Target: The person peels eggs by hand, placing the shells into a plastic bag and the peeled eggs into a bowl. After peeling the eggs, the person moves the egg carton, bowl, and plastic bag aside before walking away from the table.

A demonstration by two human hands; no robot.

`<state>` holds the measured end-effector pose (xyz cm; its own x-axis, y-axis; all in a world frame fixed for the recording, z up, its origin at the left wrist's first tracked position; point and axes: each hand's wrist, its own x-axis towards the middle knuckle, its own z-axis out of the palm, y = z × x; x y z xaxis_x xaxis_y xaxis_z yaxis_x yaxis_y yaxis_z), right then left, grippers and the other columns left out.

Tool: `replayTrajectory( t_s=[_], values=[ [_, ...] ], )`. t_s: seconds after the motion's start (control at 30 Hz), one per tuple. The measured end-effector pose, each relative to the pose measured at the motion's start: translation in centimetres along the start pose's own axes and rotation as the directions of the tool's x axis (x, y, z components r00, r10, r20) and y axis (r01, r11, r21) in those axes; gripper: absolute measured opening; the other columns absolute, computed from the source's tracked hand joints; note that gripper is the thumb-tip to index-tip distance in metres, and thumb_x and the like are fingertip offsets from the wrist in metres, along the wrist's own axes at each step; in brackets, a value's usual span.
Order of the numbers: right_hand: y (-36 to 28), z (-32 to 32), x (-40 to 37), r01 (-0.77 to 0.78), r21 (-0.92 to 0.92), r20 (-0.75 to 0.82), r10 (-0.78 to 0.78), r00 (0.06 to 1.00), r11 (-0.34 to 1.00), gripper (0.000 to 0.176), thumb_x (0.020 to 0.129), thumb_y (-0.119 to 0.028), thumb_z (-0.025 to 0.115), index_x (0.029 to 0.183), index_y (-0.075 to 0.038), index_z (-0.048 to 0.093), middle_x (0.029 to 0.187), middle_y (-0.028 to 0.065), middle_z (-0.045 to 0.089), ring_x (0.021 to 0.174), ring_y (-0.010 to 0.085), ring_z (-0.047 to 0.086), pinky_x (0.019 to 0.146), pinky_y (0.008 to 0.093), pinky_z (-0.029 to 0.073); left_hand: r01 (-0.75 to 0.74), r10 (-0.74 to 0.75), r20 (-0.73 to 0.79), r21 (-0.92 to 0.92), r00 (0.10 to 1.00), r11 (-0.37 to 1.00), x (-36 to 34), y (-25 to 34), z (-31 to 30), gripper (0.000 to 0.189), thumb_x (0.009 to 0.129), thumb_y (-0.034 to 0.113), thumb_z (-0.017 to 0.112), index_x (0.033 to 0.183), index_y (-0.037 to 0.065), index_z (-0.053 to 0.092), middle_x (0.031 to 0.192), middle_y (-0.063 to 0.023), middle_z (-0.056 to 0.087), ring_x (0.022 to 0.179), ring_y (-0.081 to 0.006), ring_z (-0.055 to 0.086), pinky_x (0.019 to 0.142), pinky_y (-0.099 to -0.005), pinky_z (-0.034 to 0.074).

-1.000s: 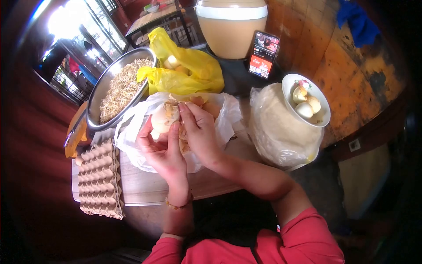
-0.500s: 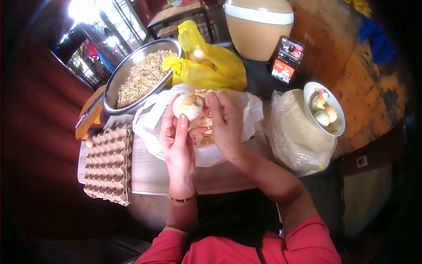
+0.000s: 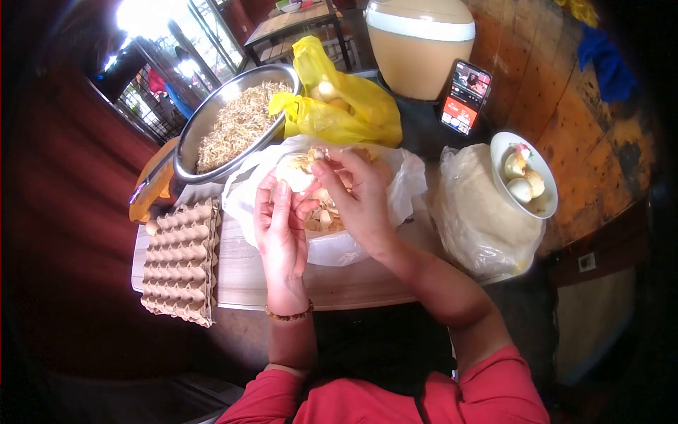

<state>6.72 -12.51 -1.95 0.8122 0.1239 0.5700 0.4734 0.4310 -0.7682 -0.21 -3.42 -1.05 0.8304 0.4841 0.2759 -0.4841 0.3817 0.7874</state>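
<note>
The left hand point(image 3: 281, 226) is cupped upright, with a beaded bracelet point(image 3: 289, 314) at its wrist. Its fingers are closed round the lower side of a pale egg point(image 3: 295, 174), which sits at the fingertips just above the palm. The right hand point(image 3: 360, 201) is touching it from the other side, thumb and bent fingers drawn together on the egg's top. Whether they pinch a flake of shell cannot be told. Both hands hang over an open white plastic bag point(image 3: 406, 185), and shell pieces point(image 3: 321, 216) lie in it directly beneath the palms. Left of the left hand, a grey cardboard egg tray point(image 3: 180, 261) lies flat on the wooden table point(image 3: 339, 284). Right of the right hand stands a bulging clear sack point(image 3: 472, 222), and a white bowl point(image 3: 500, 145) tilts on top of it with a few peeled eggs point(image 3: 521, 189) inside. Beyond the fingertips on the left is a steel basin point(image 3: 185, 152) heaped with thin pale strands, and a crumpled yellow bag point(image 3: 346, 109) leans against its rim. Farther off, past the right hand, a lit phone point(image 3: 465, 97) is propped against a big beige tub point(image 3: 420, 46).
</note>
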Motion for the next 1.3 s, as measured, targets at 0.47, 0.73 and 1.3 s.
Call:
replayTrajectory(
  t_s=[0.47,0.73,1.3],
  values=[
    [-0.8,-0.5,0.0,0.251,-0.312,0.038,-0.252,0.967,0.916,0.009,0.088,-0.005,0.055,0.091,0.003,0.055,0.085,0.0185,0.055,0.080,0.0372,0.055,0.070,0.0425,0.044,-0.030,0.028,0.010,0.210,1.000,0.977,0.0,-0.1,0.2,0.049,0.083,-0.001,0.066,0.127,-0.002,0.046,0.115,-0.0127,0.060,0.094,-0.0205,0.064,0.072,-0.0248,0.053],
    [-1.3,-2.0,1.6,0.161,-0.455,0.116,-0.121,0.986,0.876,0.014,0.089,-0.012,0.056,0.090,0.002,0.058,0.088,0.0184,0.057,0.082,0.0363,0.056,0.072,0.0424,0.044,-0.012,0.002,0.094,0.102,0.996,0.995,0.3,0.3,-1.7,0.040,0.096,0.024,0.053,0.127,-0.001,0.046,0.119,-0.0174,0.059,0.095,-0.0221,0.064,0.072,-0.0257,0.053],
    [-1.4,-1.0,0.3,0.343,-0.286,0.196,-0.296,0.935,0.895,0.018,0.081,-0.012,0.068,0.095,0.000,0.066,0.093,0.0111,0.064,0.082,0.0263,0.063,0.071,0.0345,0.049,-0.031,0.031,0.002,0.000,1.000,1.000,0.4,-0.3,-0.8,0.041,0.086,-0.002,0.063,0.124,0.000,0.047,0.113,-0.0124,0.061,0.099,-0.0204,0.062,0.087,-0.0326,0.054]
  ],
)
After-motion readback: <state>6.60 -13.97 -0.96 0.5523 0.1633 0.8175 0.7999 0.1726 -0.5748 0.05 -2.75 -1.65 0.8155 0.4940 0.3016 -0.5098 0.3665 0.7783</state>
